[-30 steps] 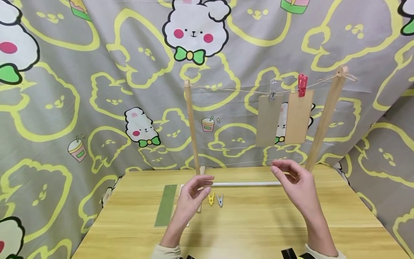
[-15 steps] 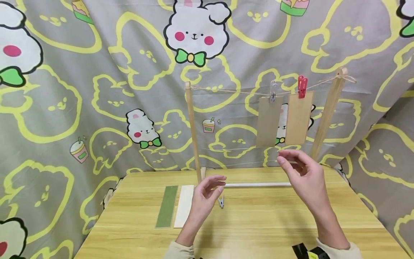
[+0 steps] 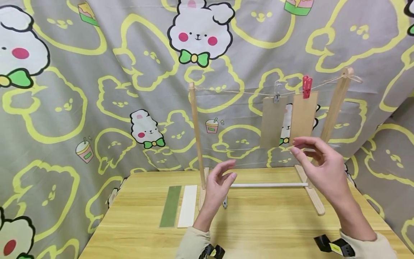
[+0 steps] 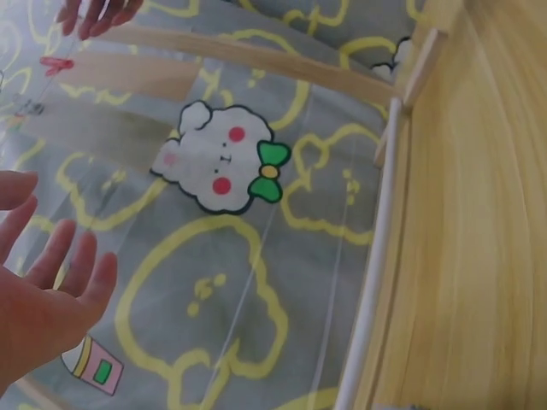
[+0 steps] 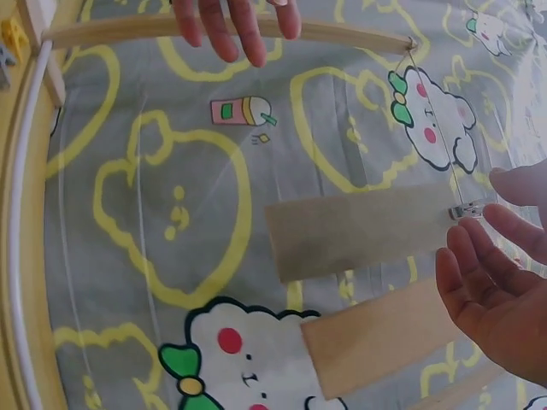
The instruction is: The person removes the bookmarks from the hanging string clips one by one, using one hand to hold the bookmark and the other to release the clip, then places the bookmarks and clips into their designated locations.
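My left hand (image 3: 220, 183) hovers in front of the rack's left post (image 3: 198, 136), fingers loosely bent, nothing in it. My right hand (image 3: 325, 165), likewise holding nothing, is raised near the right post (image 3: 336, 104), its fingertips overlapping the lower edge of a tan card (image 3: 304, 115). A red clothespin (image 3: 307, 87) fixes that card to the string (image 3: 239, 92). Beside it hangs a grey-brown card (image 3: 272, 122) from a clear clothespin (image 3: 276, 94). A grey clothespin (image 3: 225, 202) on the table is partly hidden by my left hand; a yellow clothespin (image 5: 14, 39) shows in the right wrist view.
A green strip (image 3: 170, 207) and a white strip (image 3: 187, 207) lie side by side left of the rack. A white rod (image 3: 268, 185) joins the rack's wooden feet (image 3: 312, 194) low over the table (image 3: 258, 230). Patterned cloth (image 3: 145, 90) hangs behind.
Both hands have moved right and upward, still holding nothing. The white strip has come into full view, while the yellow clothespin is now hidden behind my left hand in the head view.
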`<state>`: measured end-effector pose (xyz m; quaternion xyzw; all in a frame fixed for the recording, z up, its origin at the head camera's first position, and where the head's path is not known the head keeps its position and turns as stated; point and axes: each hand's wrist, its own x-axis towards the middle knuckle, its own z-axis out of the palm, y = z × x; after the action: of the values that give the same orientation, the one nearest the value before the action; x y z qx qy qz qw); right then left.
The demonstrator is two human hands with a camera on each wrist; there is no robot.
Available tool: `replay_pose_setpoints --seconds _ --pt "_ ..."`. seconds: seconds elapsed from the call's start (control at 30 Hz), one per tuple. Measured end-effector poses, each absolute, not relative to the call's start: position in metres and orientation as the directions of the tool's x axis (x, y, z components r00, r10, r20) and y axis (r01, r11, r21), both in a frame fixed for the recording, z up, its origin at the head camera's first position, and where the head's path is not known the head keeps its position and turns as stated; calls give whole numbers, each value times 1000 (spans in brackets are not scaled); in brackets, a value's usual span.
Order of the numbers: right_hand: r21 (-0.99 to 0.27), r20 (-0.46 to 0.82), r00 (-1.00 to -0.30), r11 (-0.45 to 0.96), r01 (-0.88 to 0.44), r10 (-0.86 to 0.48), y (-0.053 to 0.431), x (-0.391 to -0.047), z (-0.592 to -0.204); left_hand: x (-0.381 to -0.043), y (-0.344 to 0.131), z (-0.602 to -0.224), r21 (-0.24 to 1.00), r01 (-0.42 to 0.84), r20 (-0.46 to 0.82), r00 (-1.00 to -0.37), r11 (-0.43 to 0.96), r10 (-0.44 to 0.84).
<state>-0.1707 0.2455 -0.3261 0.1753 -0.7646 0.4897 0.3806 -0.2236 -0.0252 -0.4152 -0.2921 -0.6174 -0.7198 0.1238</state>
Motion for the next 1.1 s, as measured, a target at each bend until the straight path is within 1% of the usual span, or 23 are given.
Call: replay_pose_setpoints --seconds 0.2,0.5,0.7,0.8,0.97,1.1 --pt "-506 826 -561 509 -696 55 256 -177 -314 -231 -9 -406 817 538 572 -801 -209 176" --pt "-414 861 -508 587 -695 6 260 -183 -287 -245 8 -397 781 574 622 -750 -249 223" --pt "-369 872 -489 634 -680 -17 262 -186 -271 -253 17 -394 767 578 638 -729 -277 247" --pt "-362 871 -491 649 -669 -21 264 -190 -266 -257 21 -391 770 573 636 -726 -282 261" --pt "-354 864 -503 668 -654 -34 268 -198 -260 -261 26 -386 778 564 625 -737 -275 257" --pt "-348 872 -489 662 -664 -32 266 -203 -258 -264 29 -385 790 554 611 -747 -264 260"
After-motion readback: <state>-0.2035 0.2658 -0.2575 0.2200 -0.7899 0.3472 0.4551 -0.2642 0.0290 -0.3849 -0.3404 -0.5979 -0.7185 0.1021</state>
